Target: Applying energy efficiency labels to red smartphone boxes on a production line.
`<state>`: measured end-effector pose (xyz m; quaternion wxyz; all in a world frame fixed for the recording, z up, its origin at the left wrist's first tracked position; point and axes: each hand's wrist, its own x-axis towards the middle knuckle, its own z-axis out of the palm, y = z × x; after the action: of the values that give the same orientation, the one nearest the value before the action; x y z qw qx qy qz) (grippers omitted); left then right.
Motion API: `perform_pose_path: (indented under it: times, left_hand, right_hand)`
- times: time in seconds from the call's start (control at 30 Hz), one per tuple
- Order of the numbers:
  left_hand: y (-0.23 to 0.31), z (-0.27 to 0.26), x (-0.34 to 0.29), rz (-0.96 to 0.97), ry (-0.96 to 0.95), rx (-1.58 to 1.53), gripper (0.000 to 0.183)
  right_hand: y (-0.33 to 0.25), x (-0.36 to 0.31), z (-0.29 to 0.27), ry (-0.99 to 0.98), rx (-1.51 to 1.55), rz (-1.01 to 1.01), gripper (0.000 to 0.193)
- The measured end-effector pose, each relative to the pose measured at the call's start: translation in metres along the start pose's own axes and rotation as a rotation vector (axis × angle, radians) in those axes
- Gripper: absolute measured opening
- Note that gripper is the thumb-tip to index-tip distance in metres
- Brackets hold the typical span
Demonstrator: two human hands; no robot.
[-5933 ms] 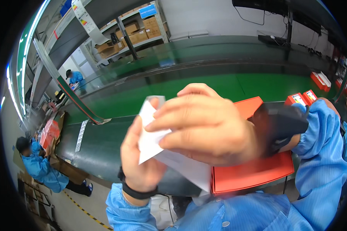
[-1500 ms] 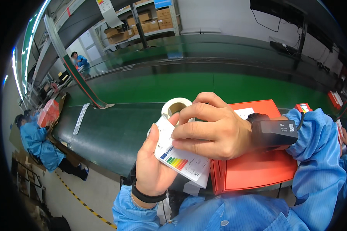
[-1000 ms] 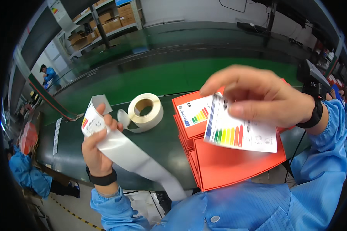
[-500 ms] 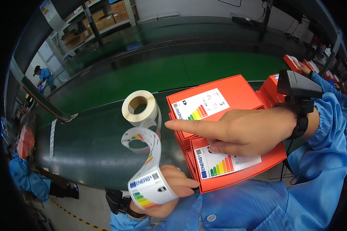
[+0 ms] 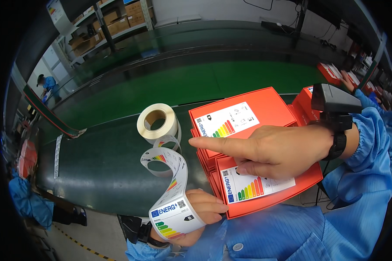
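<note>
A printed label with a coloured bar scale lies on the front red box [image 5: 276, 196]. My right hand [image 5: 270, 150] rests over this white label [image 5: 244, 188], index finger stretched out to the left and thumb pressing on it; its other fingers are partly hidden. At the box's lower left edge, my left hand [image 5: 204, 206] grips the box with closed fingers. A curled label strip [image 5: 176, 213] hangs over the back of that hand and runs up to a label roll [image 5: 170, 126] on the green surface. Behind, another labelled red box [image 5: 265, 102] tops a stack.
A green conveyor belt [image 5: 248, 74] crosses beyond the worktop. More red boxes [image 5: 329, 74] stand at far right beside a co-worker's hand [image 5: 347, 80]. At left are a metal post [image 5: 48, 108] and other workers in blue. Shelves [image 5: 117, 30] hold cartons behind.
The label strip over my left hand has shifted slightly down and right, its loop opening wider. My right hand stays almost in place on the label.
</note>
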<state>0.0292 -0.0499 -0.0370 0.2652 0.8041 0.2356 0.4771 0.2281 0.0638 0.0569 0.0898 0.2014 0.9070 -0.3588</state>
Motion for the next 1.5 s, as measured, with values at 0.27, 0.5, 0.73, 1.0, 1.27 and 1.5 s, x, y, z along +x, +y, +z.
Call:
perform_pose_path:
  times: [0.27, 0.5, 0.73, 1.0, 1.27, 1.5]
  left_hand:
    - [-0.002, 0.000, -0.003, -0.018, 0.006, 0.003, 0.014]
    - [0.000, 0.002, 0.000, 0.016, 0.005, 0.055, 0.008]
    - [-0.001, 0.006, 0.004, 0.063, -0.114, 0.431, 0.025]
    - [0.002, 0.014, 0.003, 0.052, -0.072, 0.585, 0.027]
    - [0.005, 0.013, 0.005, 0.036, -0.106, 0.572, 0.023]
    - [0.003, 0.020, 0.005, 0.040, -0.025, 0.450, 0.030]
  right_hand:
    - [-0.002, 0.002, 0.001, 0.009, 0.012, -0.011, 0.066]
    - [-0.006, 0.003, -0.002, -0.025, -0.020, 0.029, 0.067]
    - [-0.007, 0.002, 0.001, 0.024, -0.069, -0.040, 0.063]
    - [-0.019, -0.007, 0.025, 0.217, -0.859, -0.061, 0.062]
    - [0.007, -0.045, 0.051, 0.261, -0.610, -0.156, 0.077]
    - [0.059, -0.108, 0.075, 0.857, -0.549, 0.196, 0.091]
